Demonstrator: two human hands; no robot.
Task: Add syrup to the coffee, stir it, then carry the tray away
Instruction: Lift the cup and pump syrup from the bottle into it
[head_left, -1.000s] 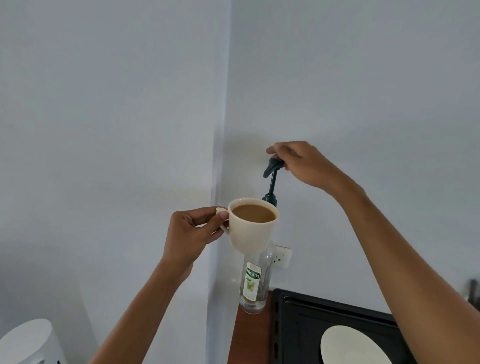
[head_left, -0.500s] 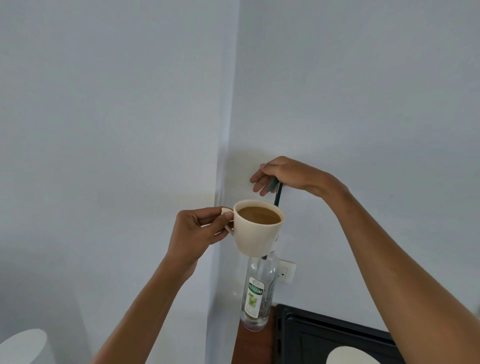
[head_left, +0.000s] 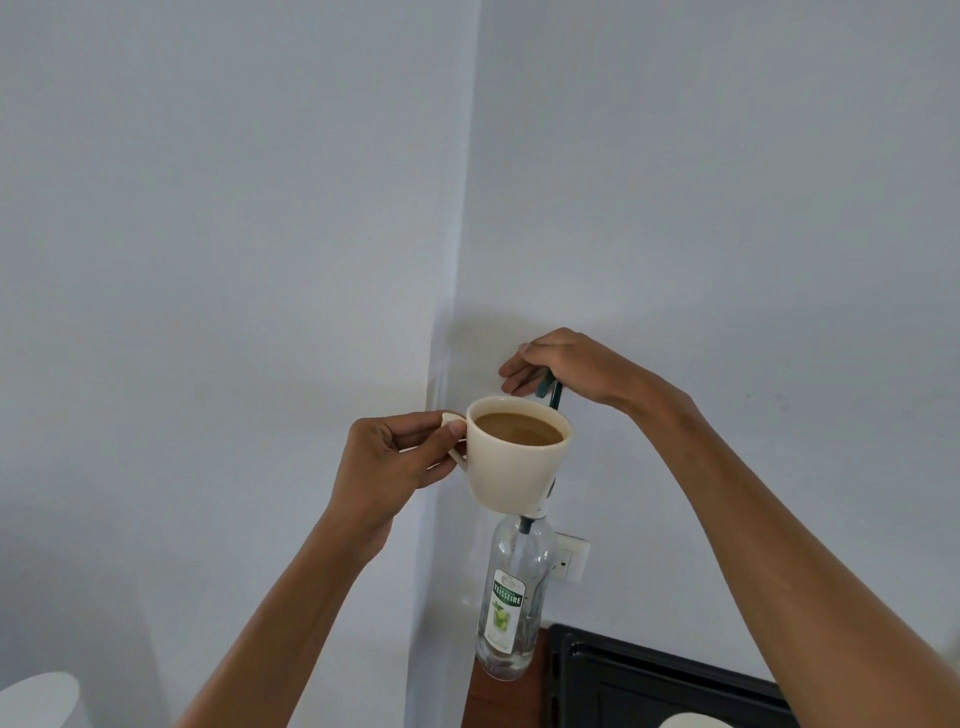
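My left hand (head_left: 395, 457) pinches the handle of a cream cup (head_left: 514, 473) full of brown coffee (head_left: 519, 428), held up in the air in front of the neck of a clear syrup bottle (head_left: 511, 597). The bottle stands on a brown table (head_left: 506, 701) against the wall. My right hand (head_left: 566, 366) lies on top of the bottle's dark green pump (head_left: 555, 395), fingers curled over the pump head, just behind the cup's rim. The pump's spout is hidden under the hand.
A black tray (head_left: 649, 686) lies at the bottom right with the edge of a white plate (head_left: 696, 721) on it. A wall socket (head_left: 569, 558) sits behind the bottle. A white rounded object (head_left: 36, 701) shows at the bottom left. Walls meet in a corner behind the cup.
My right hand has pressed the pump head down, so the long stem seen a second ago is now short. The cup has stayed under the pump.
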